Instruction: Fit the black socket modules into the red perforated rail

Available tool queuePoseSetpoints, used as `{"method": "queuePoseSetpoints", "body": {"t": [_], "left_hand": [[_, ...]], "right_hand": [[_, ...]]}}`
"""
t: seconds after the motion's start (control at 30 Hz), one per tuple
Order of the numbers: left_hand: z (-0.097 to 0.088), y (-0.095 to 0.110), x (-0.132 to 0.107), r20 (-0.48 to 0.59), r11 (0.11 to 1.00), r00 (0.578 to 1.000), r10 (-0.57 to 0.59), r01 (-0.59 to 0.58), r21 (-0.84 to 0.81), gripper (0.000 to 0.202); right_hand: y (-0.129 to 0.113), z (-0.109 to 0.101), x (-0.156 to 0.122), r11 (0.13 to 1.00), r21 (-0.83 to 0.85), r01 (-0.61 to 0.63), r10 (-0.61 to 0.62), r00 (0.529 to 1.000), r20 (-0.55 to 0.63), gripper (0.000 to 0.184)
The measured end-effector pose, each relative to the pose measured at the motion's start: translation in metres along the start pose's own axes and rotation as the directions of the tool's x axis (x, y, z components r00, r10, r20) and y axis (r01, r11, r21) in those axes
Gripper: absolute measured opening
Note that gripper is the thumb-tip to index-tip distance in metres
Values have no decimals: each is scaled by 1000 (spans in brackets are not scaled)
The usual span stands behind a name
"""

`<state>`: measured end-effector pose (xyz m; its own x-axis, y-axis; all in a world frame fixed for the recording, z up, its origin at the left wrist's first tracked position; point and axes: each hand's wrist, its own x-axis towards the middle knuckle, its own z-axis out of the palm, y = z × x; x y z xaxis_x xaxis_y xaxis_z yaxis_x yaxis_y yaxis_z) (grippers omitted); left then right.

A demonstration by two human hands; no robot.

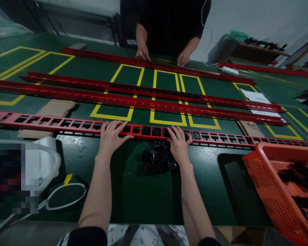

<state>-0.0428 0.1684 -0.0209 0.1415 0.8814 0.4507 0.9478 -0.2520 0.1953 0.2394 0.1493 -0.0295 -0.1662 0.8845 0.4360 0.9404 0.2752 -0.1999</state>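
Observation:
A long red metal rail (87, 125) with a row of rectangular cutouts lies across the green table in front of me. My left hand (111, 138) grips it left of centre, fingers over the top and thumb stretched along the near edge. Further right, my right hand (179, 145) is closed over the same rail, its fingertips among the fitted black sockets (156, 131). Another black socket (196, 135) sits just right of that hand. The fingers hide some cutouts. Several loose black sockets (157, 160) lie in a pile below the rail, close to my right wrist.
An orange basket (269, 184) with black parts stands at the right. Two red rails (133, 99) lie beyond mine, over yellow floor-style markings. Across the table, a co-worker's hands (184, 58) touch another rail. Cardboard pieces (56, 108) and a white cable (66, 205) are at left.

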Motion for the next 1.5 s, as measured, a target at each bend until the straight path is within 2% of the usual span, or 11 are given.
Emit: {"method": "queuePoseSetpoints", "body": {"t": [0.17,0.33,0.47,0.57,0.67,0.77,0.93,1.1,1.33,1.5], "left_hand": [[2,8,-1,-19,999,1000,23,-22,26,47],[11,27,2,-70,998,996,54,-55,-9,44],[20,45,7,-76,997,996,52,-56,-49,46],[22,52,10,-48,998,998,37,-39,-48,56],[17,47,11,6,995,998,59,-58,-83,58],[9,33,10,66,982,990,122,-110,-155,49],[2,14,4,41,999,999,27,-25,-41,49],[8,15,1,3,1000,1000,24,-24,-6,43],[18,40,1,-67,998,997,47,-49,-32,41],[22,65,3,-56,997,998,19,-23,-68,40]], "right_hand": [[3,3,0,1000,-13,-9,8,998,-65,43],[20,1,-5,998,27,-52,55,990,-128,41],[36,-5,-10,992,84,-96,106,986,-129,45],[40,-7,-11,987,108,-120,132,986,-103,48],[34,-7,-9,985,118,-122,133,988,-85,54],[20,-3,-5,993,93,-74,81,995,-66,51],[3,3,0,998,56,-21,22,1000,-7,45],[2,5,2,994,93,-56,60,997,-40,41],[21,3,-2,972,181,-147,175,973,-148,39],[45,-6,-9,967,192,-170,191,977,-97,45]]}}
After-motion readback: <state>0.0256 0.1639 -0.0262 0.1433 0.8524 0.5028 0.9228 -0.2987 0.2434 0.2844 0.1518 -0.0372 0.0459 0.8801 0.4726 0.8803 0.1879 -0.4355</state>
